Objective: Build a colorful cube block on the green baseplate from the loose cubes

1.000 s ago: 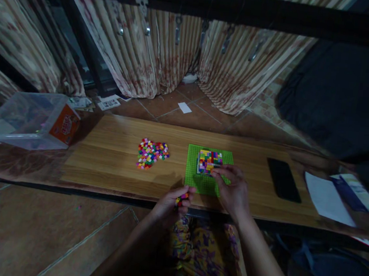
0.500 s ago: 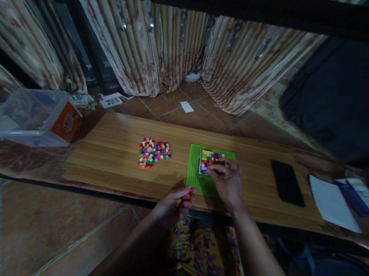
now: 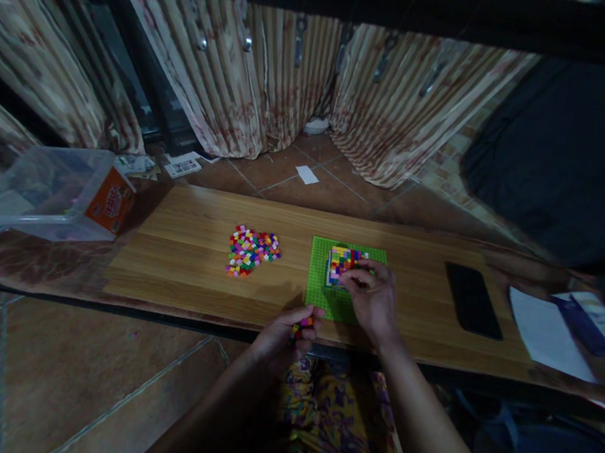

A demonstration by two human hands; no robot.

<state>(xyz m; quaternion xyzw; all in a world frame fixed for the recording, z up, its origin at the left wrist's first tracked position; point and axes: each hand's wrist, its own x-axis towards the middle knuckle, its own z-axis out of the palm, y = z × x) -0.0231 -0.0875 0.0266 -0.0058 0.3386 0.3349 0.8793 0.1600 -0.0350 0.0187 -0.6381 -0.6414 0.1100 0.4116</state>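
Note:
A green studded baseplate [image 3: 316,286] lies on the wooden board, bearing a block built of small multicoloured bricks [image 3: 339,258] with a white side showing at its left. My right hand [image 3: 376,295] is over the block's right and front part, thumb and fingertips pinched at its near edge. Whatever sits between those fingertips is too small to make out. Cupped near the board's front edge, my left hand [image 3: 285,333] holds several small toy bricks [image 3: 301,326] in its curled fingers. A loose pile of coloured bricks [image 3: 252,251] lies left of the baseplate.
The wooden board [image 3: 185,257] spans the low table. A black phone-like slab [image 3: 473,300] and white paper [image 3: 548,331] lie to the right. At far left stands a clear plastic box [image 3: 51,193] with an orange label. Striped curtains [image 3: 274,86] hang behind.
Both hands stay in nearly the same places, the right one still at the brick block. The view has shifted very slightly.

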